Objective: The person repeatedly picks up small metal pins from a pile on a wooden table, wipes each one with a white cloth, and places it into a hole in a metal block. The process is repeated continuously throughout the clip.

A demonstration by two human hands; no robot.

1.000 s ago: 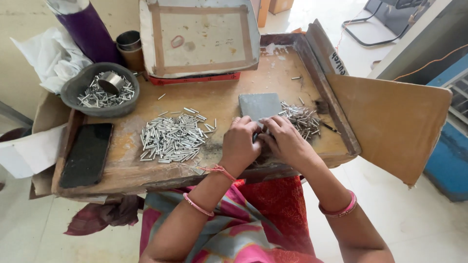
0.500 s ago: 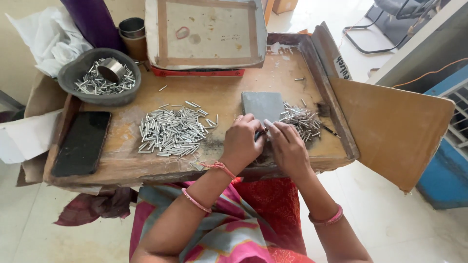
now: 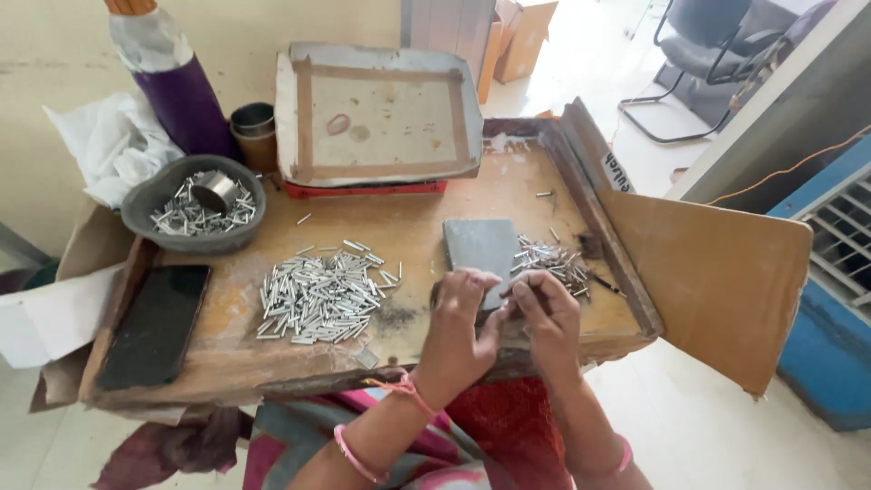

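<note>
Both hands meet at the slab's (image 3: 481, 249) 6 o'clock edge: left hand (image 3: 458, 331) and right hand (image 3: 544, 313) pinch narrowly; what they hold I cannot tell. Pins (image 3: 318, 295) lie at 9 o'clock, more pins (image 3: 549, 260) at 3 o'clock.

A flat grey rectangular block (image 3: 483, 250) is laid on the wooden board, its near edge overlapped by fingers. Just right of it, a small loose heap of short silver pins (image 3: 552, 260) is scattered.
</note>
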